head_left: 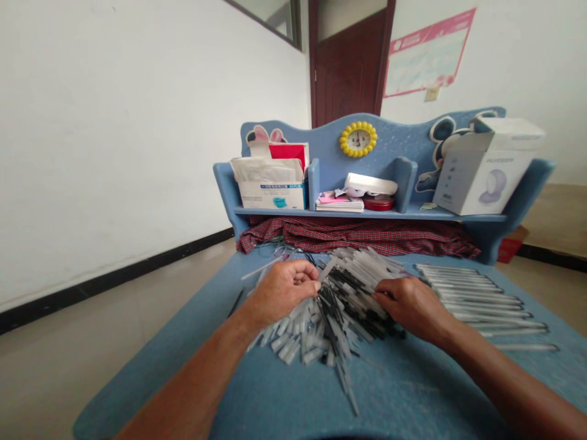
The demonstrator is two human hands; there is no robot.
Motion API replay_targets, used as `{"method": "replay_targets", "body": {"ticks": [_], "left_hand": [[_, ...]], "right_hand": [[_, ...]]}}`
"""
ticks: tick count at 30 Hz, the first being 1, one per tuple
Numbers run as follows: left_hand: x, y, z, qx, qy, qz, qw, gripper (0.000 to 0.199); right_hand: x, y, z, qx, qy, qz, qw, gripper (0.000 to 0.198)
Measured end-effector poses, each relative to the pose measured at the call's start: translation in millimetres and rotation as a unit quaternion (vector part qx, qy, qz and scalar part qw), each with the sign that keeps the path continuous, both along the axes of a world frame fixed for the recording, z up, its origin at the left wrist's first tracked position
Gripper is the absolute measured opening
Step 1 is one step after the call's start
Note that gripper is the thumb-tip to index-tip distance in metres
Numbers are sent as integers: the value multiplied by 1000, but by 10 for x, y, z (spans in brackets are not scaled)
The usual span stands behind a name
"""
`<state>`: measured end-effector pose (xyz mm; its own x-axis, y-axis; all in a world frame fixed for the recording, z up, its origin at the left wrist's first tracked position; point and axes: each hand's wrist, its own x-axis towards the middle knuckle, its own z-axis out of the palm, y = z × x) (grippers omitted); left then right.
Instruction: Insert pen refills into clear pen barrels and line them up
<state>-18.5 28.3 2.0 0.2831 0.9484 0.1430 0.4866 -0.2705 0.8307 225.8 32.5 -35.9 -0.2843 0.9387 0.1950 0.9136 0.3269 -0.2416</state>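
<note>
My left hand (290,287) is closed in a pinch, with a translucent pen cap (328,267) at its thumb and fingertips. Below it spreads a heap of similar frosted caps (293,342). Thin black refills (332,308) lie across the middle of the heap. My right hand (410,305) has its fingers curled together at the heap's right side, beside black pen parts (373,321); whatever is between those fingers is hidden. Behind both hands lies a stack of translucent pen barrels (367,263). Farther right, several pens (486,299) rest in a row.
Everything lies on a blue table (257,397) with a raised shelf (275,212) at its back. A checked cloth (358,235) is bunched under the shelf. On it stand a mask box (273,192), a white carton (486,171) and booklets (339,205); a yellow clock (358,139) hangs above.
</note>
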Motion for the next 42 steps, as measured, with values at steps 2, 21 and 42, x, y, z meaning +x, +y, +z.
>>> {"method": "replay_targets", "body": {"ticks": [2,21,42], "left_hand": [[-16,17,-2,-4,-6,-5,1000,18],[-28,25,-9,88,107,-15,990,22],[36,-92,153,13,155,-120,980,19]], "right_hand": [[66,7,8,3,56,8,998,27],[607,-18,321,-43,536,32,843,26],[536,31,272,-122,563,24,817,31]]}}
